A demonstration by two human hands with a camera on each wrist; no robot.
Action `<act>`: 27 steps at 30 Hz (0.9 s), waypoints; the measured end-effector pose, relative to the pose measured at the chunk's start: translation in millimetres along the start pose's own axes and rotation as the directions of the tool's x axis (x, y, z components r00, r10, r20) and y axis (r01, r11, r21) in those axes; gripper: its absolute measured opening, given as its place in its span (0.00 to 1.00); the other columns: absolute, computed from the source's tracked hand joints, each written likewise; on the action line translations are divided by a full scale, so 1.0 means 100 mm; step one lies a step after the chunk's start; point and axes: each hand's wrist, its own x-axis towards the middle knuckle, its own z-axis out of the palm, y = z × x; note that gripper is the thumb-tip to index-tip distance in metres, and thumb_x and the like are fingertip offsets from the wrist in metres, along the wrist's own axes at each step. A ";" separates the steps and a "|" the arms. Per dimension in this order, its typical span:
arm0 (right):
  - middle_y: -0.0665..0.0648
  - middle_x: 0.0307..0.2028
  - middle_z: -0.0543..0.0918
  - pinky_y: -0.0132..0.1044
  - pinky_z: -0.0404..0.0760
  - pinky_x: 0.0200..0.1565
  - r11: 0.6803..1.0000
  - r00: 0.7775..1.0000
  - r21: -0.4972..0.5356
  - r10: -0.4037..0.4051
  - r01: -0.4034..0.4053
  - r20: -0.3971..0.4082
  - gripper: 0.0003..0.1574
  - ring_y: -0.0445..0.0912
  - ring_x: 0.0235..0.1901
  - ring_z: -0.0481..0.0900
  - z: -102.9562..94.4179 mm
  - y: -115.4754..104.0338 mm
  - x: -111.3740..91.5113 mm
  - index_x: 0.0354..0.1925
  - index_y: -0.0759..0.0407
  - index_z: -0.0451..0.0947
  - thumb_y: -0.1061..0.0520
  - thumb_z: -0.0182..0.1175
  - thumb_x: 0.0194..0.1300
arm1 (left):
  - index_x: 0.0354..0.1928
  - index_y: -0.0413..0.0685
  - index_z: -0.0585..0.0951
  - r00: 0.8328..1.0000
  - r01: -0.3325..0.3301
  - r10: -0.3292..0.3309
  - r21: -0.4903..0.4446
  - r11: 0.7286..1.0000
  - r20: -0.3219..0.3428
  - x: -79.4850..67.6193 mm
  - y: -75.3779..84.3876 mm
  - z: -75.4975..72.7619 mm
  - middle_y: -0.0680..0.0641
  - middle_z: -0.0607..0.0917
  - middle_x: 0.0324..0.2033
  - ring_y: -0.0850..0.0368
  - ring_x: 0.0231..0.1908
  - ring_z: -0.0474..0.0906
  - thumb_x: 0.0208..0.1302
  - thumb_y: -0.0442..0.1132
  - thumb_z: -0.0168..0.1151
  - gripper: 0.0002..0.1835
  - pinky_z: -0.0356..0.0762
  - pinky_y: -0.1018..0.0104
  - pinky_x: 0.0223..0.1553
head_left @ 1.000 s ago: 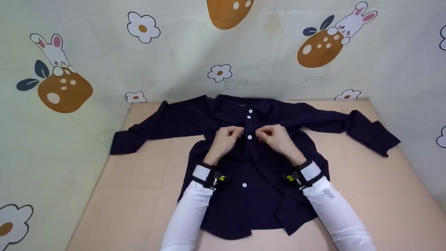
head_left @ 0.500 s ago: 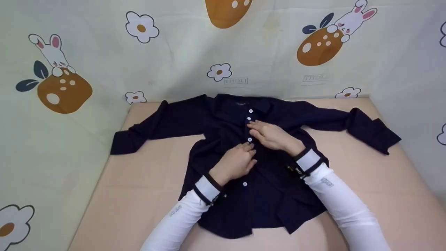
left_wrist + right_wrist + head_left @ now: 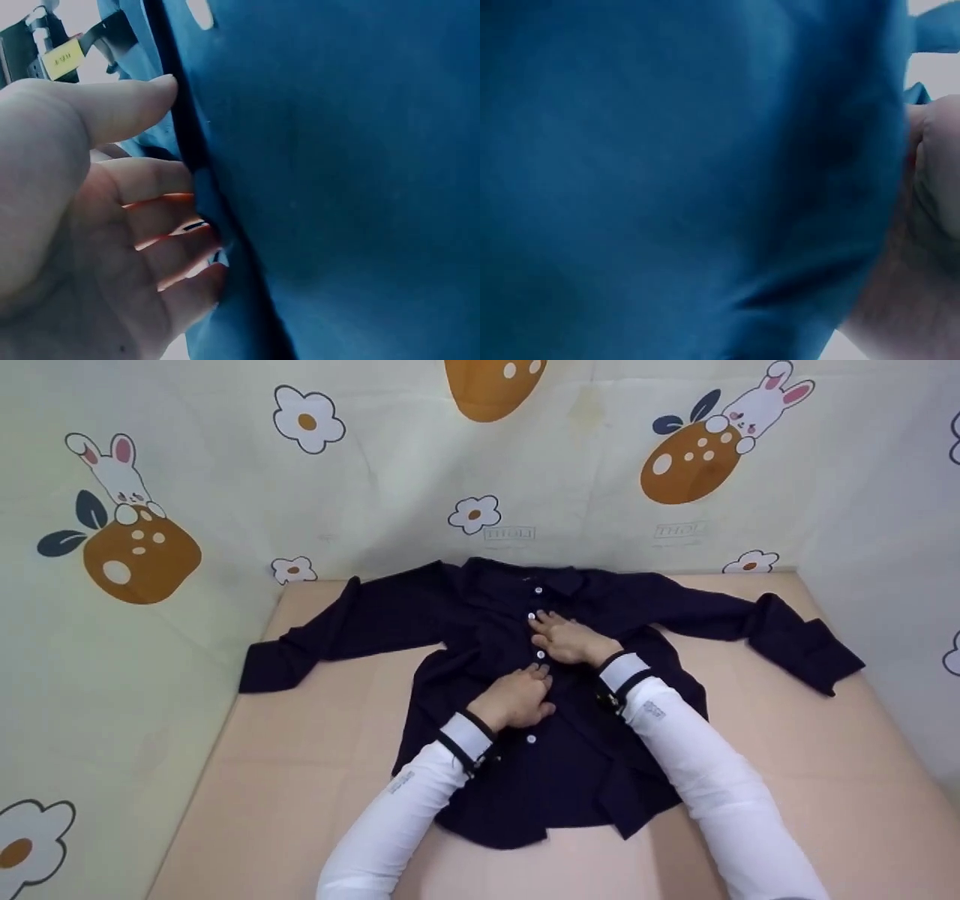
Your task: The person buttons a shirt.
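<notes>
A dark navy button-up shirt [image 3: 487, 802] lies spread on its front-up side, sleeves out to both sides. My left hand [image 3: 517, 697] rests on its middle, just below a white button [image 3: 541, 655]. In the left wrist view the left hand's fingers [image 3: 169, 180] reach out against the cloth, thumb apart. Higher up, my right hand [image 3: 571, 640] lies on the placket with fingers extended, fingertips beside another white button [image 3: 532, 616]. Cloth fills most of the right wrist view and hides the right fingers; only part of the right hand [image 3: 930, 225] shows.
The shirt lies on a peach-coloured table top [image 3: 300, 787]. Pale printed sheets [image 3: 390, 472] with bunnies and flowers stand behind it and at both sides. A lower white button [image 3: 531, 739] shows near the left wrist. The shirt's lower front edges are uneven.
From pinching beside the placket, both hands have come to lie on the shirt front. The left hand moved down and rightward; the right moved slightly up and left. The lower hem shifted upward.
</notes>
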 end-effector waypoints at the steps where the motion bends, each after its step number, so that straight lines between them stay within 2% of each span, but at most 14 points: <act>1: 0.67 0.81 0.49 0.63 0.48 0.78 1.000 1.000 -0.003 0.012 -0.012 -0.007 0.37 0.63 0.81 0.43 0.00 0.02 0.02 0.81 0.60 0.52 0.46 0.38 0.84 | 0.74 0.39 0.70 1.000 0.001 -0.001 -0.009 1.000 -0.006 0.04 -0.02 0.00 0.41 0.65 0.77 0.47 0.79 0.58 0.78 0.49 0.55 0.31 0.57 0.55 0.78; 5: 0.67 0.81 0.49 0.65 0.48 0.78 0.999 0.998 -0.008 0.045 -0.045 -0.053 0.36 0.63 0.81 0.44 0.02 0.08 0.07 0.81 0.58 0.53 0.46 0.39 0.84 | 0.74 0.38 0.70 0.999 0.006 -0.008 -0.056 0.998 -0.041 0.12 -0.06 -0.02 0.41 0.66 0.77 0.46 0.79 0.59 0.78 0.49 0.56 0.30 0.59 0.53 0.78; 9: 0.69 0.81 0.50 0.65 0.48 0.78 0.999 0.997 0.018 0.038 -0.037 -0.068 0.36 0.64 0.81 0.44 0.01 0.10 0.07 0.81 0.58 0.54 0.46 0.39 0.84 | 0.72 0.36 0.72 0.993 0.024 -0.031 -0.061 0.998 -0.115 0.01 -0.01 -0.04 0.37 0.69 0.75 0.44 0.75 0.66 0.77 0.49 0.57 0.30 0.64 0.54 0.75; 11: 0.70 0.80 0.51 0.64 0.48 0.78 0.998 0.997 0.050 0.026 -0.022 -0.073 0.36 0.65 0.81 0.45 -0.01 0.12 0.03 0.80 0.60 0.55 0.47 0.40 0.84 | 0.68 0.35 0.77 0.985 0.038 -0.043 -0.033 0.999 -0.169 -0.08 0.03 -0.05 0.36 0.77 0.68 0.43 0.68 0.75 0.76 0.48 0.59 0.28 0.73 0.55 0.69; 13: 0.71 0.79 0.53 0.61 0.49 0.78 0.997 0.995 0.082 0.011 -0.003 -0.097 0.35 0.65 0.80 0.47 -0.03 0.15 -0.02 0.79 0.62 0.57 0.48 0.42 0.83 | 0.58 0.36 0.84 0.977 0.054 -0.054 -0.006 0.999 -0.209 -0.16 0.06 -0.05 0.37 0.86 0.57 0.43 0.57 0.84 0.74 0.48 0.62 0.23 0.82 0.54 0.59; 15: 0.72 0.78 0.57 0.59 0.52 0.79 0.995 0.990 0.102 -0.008 0.023 -0.139 0.33 0.66 0.80 0.49 -0.06 0.17 -0.07 0.77 0.65 0.61 0.50 0.45 0.83 | 0.47 0.39 0.88 0.968 0.081 -0.075 0.016 0.997 -0.240 -0.21 0.10 -0.04 0.39 0.90 0.45 0.44 0.45 0.88 0.71 0.48 0.65 0.18 0.86 0.53 0.49; 17: 0.72 0.76 0.61 0.58 0.54 0.78 0.992 0.982 0.114 -0.028 0.050 -0.187 0.32 0.66 0.79 0.52 -0.08 0.18 -0.14 0.74 0.67 0.65 0.52 0.48 0.81 | 0.39 0.42 0.90 0.961 0.118 -0.104 0.039 0.992 -0.256 -0.25 0.13 -0.02 0.41 0.91 0.38 0.45 0.38 0.88 0.69 0.49 0.67 0.16 0.87 0.53 0.42; 21: 0.72 0.73 0.66 0.58 0.57 0.77 0.986 0.962 0.131 -0.062 0.100 -0.265 0.30 0.67 0.77 0.57 -0.13 0.19 -0.31 0.70 0.70 0.70 0.53 0.52 0.79 | 0.40 0.45 0.91 0.949 0.202 -0.160 0.134 0.970 -0.272 -0.26 0.20 0.04 0.40 0.89 0.40 0.45 0.39 0.87 0.67 0.51 0.68 0.16 0.87 0.56 0.39; 24: 0.72 0.72 0.68 0.59 0.58 0.76 0.982 0.955 0.146 -0.072 0.118 -0.287 0.29 0.66 0.77 0.58 -0.13 0.21 -0.43 0.69 0.69 0.72 0.53 0.53 0.79 | 0.39 0.45 0.91 0.936 0.248 -0.188 0.179 0.952 -0.297 -0.25 0.24 0.07 0.41 0.89 0.38 0.47 0.38 0.88 0.66 0.52 0.69 0.17 0.88 0.58 0.37; 27: 0.71 0.71 0.70 0.60 0.59 0.76 0.981 0.954 0.149 -0.073 0.120 -0.291 0.29 0.66 0.76 0.59 -0.10 0.23 -0.53 0.69 0.68 0.73 0.54 0.54 0.78 | 0.34 0.46 0.91 0.918 0.278 -0.206 0.181 0.943 -0.339 -0.26 0.26 0.07 0.43 0.90 0.33 0.50 0.34 0.88 0.63 0.49 0.72 0.13 0.87 0.60 0.33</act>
